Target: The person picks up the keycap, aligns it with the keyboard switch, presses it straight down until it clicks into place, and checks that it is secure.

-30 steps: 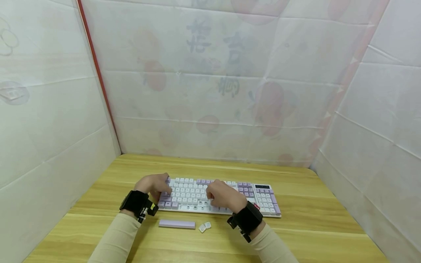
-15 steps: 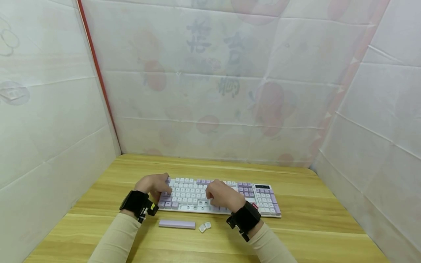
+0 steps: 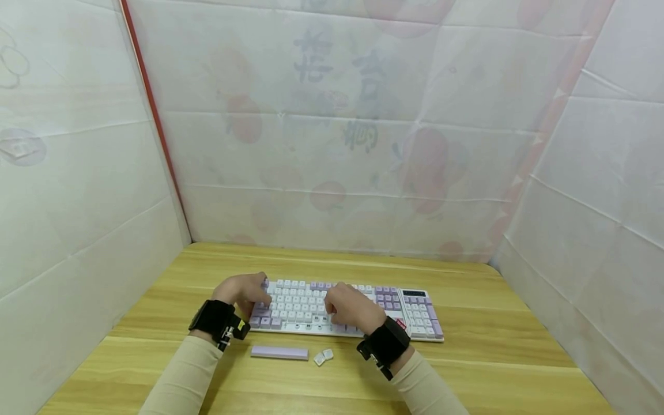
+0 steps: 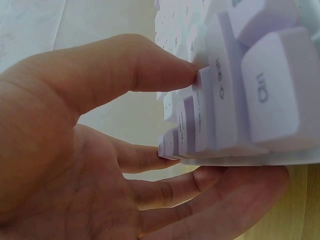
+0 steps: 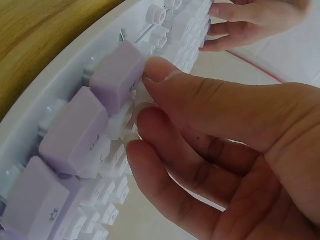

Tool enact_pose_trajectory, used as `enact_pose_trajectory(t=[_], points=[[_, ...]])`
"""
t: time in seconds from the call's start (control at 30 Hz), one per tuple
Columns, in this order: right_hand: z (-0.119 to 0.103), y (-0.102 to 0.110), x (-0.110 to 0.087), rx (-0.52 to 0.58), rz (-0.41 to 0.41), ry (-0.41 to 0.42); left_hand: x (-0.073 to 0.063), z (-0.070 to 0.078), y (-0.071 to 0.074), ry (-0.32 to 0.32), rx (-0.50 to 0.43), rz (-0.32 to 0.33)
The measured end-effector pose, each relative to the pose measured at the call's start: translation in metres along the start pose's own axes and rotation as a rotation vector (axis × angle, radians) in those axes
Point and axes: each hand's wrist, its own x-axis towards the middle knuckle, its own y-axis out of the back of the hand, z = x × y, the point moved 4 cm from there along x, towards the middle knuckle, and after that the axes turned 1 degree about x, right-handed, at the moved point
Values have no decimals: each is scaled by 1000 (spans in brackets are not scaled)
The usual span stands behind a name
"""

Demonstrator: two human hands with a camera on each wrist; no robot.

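A white and lilac keyboard (image 3: 293, 305) lies on the table in the head view. My left hand (image 3: 244, 292) grips its left end, thumb over the edge keys and other fingers along the side and underneath. Over the lower middle keys is my right hand (image 3: 355, 308), fingers curled. In the right wrist view its thumb and index finger pinch a mostly hidden white keycap (image 5: 143, 93), right beside a lilac keycap (image 5: 117, 75). Bare switches (image 5: 159, 36) show nearby. A loose lilac space bar (image 3: 279, 353) and two white keycaps (image 3: 319, 359) lie in front of the keyboard.
The wooden table (image 3: 467, 369) has pale cloth walls (image 3: 332, 173) on its left, back and right. A white cable (image 3: 403, 308) lies across the keyboard's right part, and a red tag (image 3: 401, 324) shows beside the right wrist.
My right hand and wrist have shifted very slightly left. The left hand, keyboard and loose keys stay where they were.
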Motion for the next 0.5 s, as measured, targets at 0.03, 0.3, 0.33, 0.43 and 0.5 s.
enact_pose_trajectory(t=[0.03,0.3,0.33,0.43,0.5], points=[[0,0,0,-6,3,-3,0,0,0,0,1,0],[-4,-1,1,-75,23,-34,0,-2,0,-3,-7,1],[-4,-2,1,-81,29,-33,0,-2,0,-2,-8,0],[-5,-2,2,-108,36,-20,0,-3,1,0,-2,4],[-6,-2,2,-116,44,-10,0,-3,1,4,5,6]])
